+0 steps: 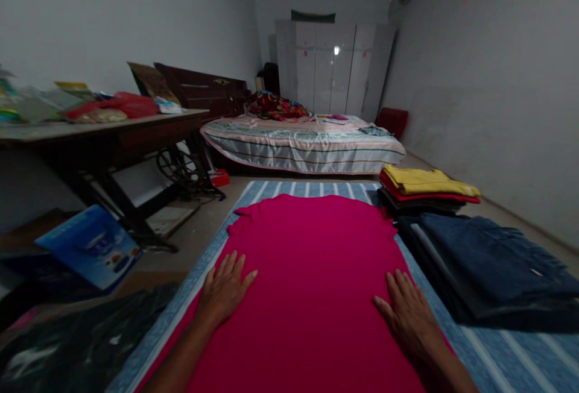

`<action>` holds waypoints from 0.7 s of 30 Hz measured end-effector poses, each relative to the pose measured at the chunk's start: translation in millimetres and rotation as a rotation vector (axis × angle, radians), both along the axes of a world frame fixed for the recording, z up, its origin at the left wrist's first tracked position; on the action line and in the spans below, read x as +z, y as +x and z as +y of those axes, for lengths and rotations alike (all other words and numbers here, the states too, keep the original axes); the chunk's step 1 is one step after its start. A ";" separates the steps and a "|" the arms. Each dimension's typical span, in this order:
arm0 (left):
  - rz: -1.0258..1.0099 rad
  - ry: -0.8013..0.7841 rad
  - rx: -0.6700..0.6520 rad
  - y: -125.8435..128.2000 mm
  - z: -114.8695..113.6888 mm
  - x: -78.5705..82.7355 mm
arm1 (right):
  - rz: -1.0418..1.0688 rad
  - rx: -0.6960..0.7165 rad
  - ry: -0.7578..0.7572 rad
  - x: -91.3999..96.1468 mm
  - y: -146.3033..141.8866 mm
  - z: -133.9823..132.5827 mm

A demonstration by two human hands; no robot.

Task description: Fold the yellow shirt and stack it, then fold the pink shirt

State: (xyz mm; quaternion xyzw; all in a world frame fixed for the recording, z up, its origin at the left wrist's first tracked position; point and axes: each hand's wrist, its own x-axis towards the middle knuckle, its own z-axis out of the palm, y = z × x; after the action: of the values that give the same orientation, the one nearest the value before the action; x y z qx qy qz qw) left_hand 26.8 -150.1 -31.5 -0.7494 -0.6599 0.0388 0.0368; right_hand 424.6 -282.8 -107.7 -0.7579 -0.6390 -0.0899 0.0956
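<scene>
A bright pink shirt (312, 272) lies spread flat on a blue and white striped cloth (502, 351), its ruffled short sleeves at the far end. My left hand (225, 287) rests palm down near the shirt's left edge, fingers stretched out. Toward the right edge, my right hand (404, 305) also presses flat on the fabric, with its thumb apart from the fingers. Neither hand grips anything. The near end of the shirt runs out of view below.
Folded dark jeans (497, 260) are stacked at the right, with a pile of folded tops, a yellow shirt (429, 182) uppermost, behind them. A sewing machine table (136, 128) and a blue box (93, 248) stand at left. Farther back is a bed (307, 149) before a wardrobe (325, 73).
</scene>
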 end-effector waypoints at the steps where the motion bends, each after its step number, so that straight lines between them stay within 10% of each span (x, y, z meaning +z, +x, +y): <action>1: -0.001 -0.007 0.000 -0.3 0.2 0.5 | 0.002 -0.004 -0.001 0.3 0.2 -0.1; 11: -0.122 0.042 -0.045 52.3 23.2 17.6 | -0.006 -0.022 -0.037 4.3 0.7 1.0; 21: -0.122 0.011 -0.027 56.4 45.5 -2.4 | 0.009 -0.012 -0.006 10.8 2.5 9.1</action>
State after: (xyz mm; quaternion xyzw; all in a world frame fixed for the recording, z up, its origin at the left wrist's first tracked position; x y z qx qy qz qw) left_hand 83.2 -104.6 -33.9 -0.7591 -0.6509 -0.0111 0.0011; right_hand 427.1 -273.8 -96.9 -0.7624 -0.6342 -0.0854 0.0957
